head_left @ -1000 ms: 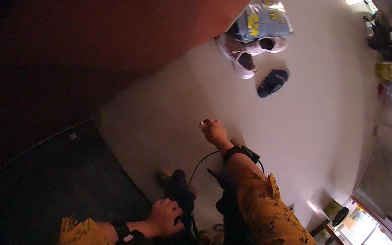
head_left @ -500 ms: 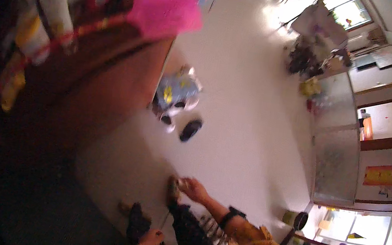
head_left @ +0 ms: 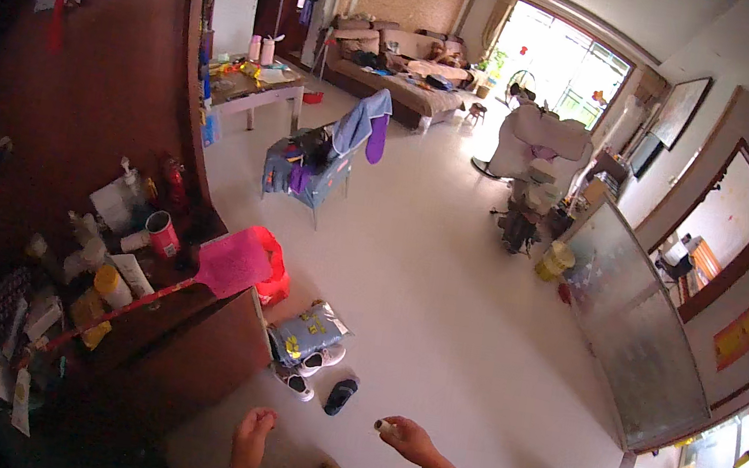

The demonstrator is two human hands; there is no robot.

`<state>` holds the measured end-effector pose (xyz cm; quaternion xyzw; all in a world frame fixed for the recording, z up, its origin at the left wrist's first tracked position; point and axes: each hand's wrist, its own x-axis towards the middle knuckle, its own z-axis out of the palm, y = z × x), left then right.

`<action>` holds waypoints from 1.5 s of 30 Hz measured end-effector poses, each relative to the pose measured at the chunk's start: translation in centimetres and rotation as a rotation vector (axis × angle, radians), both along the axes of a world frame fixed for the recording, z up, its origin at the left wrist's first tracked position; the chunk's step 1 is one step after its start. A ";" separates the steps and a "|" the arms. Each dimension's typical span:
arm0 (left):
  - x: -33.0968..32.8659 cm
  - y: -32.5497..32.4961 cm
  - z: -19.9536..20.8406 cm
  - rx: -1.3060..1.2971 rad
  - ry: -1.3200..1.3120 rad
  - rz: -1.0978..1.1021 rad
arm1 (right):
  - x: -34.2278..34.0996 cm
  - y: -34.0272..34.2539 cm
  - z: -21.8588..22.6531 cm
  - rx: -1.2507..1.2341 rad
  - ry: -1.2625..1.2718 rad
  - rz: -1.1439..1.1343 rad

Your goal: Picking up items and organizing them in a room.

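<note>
My right hand (head_left: 409,440) reaches out over the pale floor, its fingers closed round a small whitish cylinder (head_left: 383,426) with a dark spot in its end; it looks like a small roll or spool. To its left my left hand (head_left: 251,429) is raised with the fingers curled and pinched together. Whether anything thin is between those fingertips is too small to make out. The hands are apart, and a dark shoe (head_left: 340,396) lies on the floor beyond the gap between them.
White sneakers (head_left: 322,359) and a bagged grey-blue package (head_left: 308,332) lie beside a brown cabinet (head_left: 176,355). A pink fly swatter (head_left: 234,262) juts over its edge. A clothes-draped chair (head_left: 311,177) stands ahead; a frosted panel (head_left: 633,333) leans at right.
The view has swung up from my legs and feet to the whole room. My right hand, earlier by my foot, is now held out ahead; my left hand has come up from beside my leg.
</note>
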<state>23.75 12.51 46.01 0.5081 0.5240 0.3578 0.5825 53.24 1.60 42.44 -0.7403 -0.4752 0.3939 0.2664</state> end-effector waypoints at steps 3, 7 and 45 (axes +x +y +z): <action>2.1 0.8 4.0 -0.057 -0.164 -0.027 | 1.6 1.2 0.4 0.071 0.034 -0.058; 1.3 2.1 5.2 -0.093 -0.081 -0.195 | 1.4 2.4 2.1 0.120 0.041 -0.092; 18.9 -5.6 5.7 -0.015 -0.098 -1.445 | -3.9 -12.6 13.1 0.455 -0.248 -0.607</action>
